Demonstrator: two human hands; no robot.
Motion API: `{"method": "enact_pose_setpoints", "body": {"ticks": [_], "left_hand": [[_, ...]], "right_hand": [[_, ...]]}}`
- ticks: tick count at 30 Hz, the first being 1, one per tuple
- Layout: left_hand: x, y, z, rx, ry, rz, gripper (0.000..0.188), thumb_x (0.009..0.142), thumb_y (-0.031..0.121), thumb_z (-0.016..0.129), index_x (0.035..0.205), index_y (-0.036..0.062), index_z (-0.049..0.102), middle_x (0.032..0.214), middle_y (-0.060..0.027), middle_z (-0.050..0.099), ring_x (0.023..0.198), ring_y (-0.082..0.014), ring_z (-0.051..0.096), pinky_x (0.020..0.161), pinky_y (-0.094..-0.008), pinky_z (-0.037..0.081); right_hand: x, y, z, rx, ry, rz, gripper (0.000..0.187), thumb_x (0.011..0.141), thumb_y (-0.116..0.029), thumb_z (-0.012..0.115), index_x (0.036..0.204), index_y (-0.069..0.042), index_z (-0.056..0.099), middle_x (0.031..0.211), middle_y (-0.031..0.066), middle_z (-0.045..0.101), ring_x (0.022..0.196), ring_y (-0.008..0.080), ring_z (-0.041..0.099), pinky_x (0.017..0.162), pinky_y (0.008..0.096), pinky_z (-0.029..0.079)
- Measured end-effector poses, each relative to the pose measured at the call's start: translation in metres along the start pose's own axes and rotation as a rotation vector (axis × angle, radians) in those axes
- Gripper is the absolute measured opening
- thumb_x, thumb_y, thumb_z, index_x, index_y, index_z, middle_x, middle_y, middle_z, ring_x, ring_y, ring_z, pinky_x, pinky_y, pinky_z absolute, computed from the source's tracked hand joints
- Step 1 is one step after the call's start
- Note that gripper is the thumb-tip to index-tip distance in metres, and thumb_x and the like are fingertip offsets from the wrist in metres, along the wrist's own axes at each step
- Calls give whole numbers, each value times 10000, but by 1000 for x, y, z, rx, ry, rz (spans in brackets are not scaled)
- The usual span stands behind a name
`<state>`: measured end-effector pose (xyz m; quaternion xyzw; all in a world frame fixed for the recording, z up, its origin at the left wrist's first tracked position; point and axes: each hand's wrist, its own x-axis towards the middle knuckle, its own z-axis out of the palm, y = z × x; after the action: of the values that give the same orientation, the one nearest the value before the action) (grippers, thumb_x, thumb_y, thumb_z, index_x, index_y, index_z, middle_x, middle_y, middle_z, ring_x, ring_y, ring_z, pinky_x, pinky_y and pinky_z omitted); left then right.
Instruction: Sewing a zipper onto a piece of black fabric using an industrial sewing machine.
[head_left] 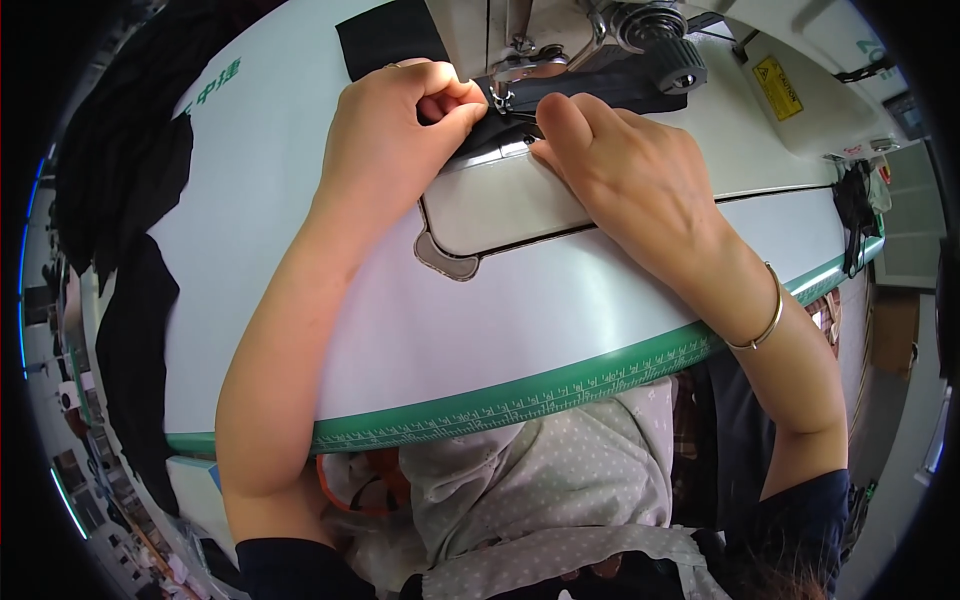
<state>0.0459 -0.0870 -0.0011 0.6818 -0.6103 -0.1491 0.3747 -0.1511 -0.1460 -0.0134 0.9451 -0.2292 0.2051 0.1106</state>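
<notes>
A strip of black fabric (590, 92) lies under the presser foot (503, 97) of a white sewing machine (800, 70). My left hand (395, 130) pinches the near end of the black fabric just left of the foot, fingers closed on it. Flat on the machine bed, my right hand (625, 165) presses its thumb and fingertips on the fabric right beside the needle area. A thin bangle (765, 325) circles my right wrist.
The white sewing table (450, 340) has a green ruler strip (540, 395) along its front edge and a grey metal bed plate (500, 205). Black cloth (125, 180) is piled off the table's left side. Another black piece (385, 40) lies at the back.
</notes>
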Motion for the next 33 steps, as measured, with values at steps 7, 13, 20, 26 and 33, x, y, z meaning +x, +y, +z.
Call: {"method": "enact_pose_setpoints", "body": {"ticks": [7,13,20,26,33], "left_hand": [[-1,0,0,12,13,-13,88,823,111,712,816,37,664,845,-9,718,755,-133,633,703,-289,517],[-1,0,1,-8,16,-10,82,823,104,711,815,36,667,839,-14,717,738,-129,629,692,-283,515],[0,-1,-1,-51,4,-12,69,824,96,706,828,33,679,810,-10,703,724,-112,610,689,-267,505],[0,2,-1,-10,-9,-20,87,827,98,706,808,27,660,819,-13,709,734,-116,618,689,-272,507],[0,4,-2,22,-20,-3,127,829,93,700,767,18,619,838,-32,717,742,-147,648,686,-290,517]], "right_hand": [[-2,2,-3,24,12,-5,251,882,-183,680,942,-78,460,764,47,538,655,232,617,513,364,470],[-1,2,-4,26,7,7,266,882,-194,687,955,-76,459,750,51,536,650,243,611,511,378,464],[2,1,-1,-4,-7,-4,255,893,-203,675,954,-89,456,747,48,528,648,243,612,501,382,457],[4,3,2,-18,110,-94,156,790,-75,616,845,-49,472,665,55,535,521,197,635,392,307,466],[3,3,4,-1,107,-88,159,787,-79,619,844,-51,473,662,56,541,528,196,642,394,306,470]]}}
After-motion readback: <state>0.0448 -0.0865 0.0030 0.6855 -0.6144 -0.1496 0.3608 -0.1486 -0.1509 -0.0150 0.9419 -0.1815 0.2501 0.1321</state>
